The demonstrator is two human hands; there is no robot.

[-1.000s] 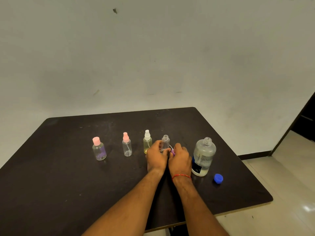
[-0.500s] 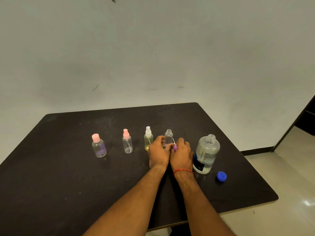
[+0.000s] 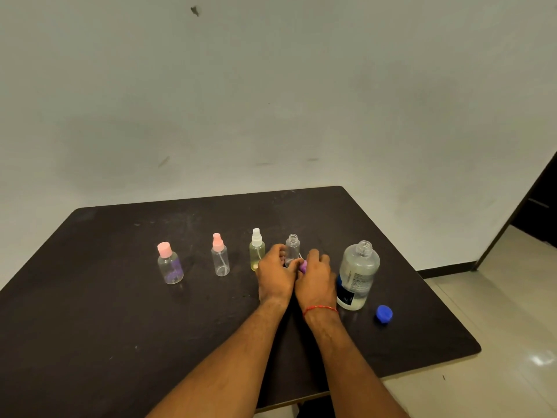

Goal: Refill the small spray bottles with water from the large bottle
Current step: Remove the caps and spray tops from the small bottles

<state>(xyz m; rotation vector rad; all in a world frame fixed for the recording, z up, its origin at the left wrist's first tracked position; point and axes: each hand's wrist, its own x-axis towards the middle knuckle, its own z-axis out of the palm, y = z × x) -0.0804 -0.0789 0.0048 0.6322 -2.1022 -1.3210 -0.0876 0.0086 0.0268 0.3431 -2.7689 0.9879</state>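
Observation:
A small clear spray bottle (image 3: pixel 292 247) stands uncapped between my two hands. My left hand (image 3: pixel 273 274) curls round its lower part. My right hand (image 3: pixel 316 274) holds its purple spray cap (image 3: pixel 303 266) with the thin tube beside the bottle. The large clear bottle (image 3: pixel 357 274) stands open just right of my right hand, partly filled with water. Its blue cap (image 3: pixel 383 313) lies on the table to the right. Left of my hands stand a yellowish bottle (image 3: pixel 256 250) with a white sprayer, a clear bottle (image 3: pixel 220 257) with a pink sprayer, and a clear bottle (image 3: pixel 169 263) with a pink cap.
All stands on a dark table (image 3: pixel 90 297) set against a pale wall. The table's right edge (image 3: pixel 446 300) drops to a tiled floor, with a dark doorway at the far right.
The view has shifted slightly. My hands stay at the uncapped small bottle, with the purple cap still in my right hand.

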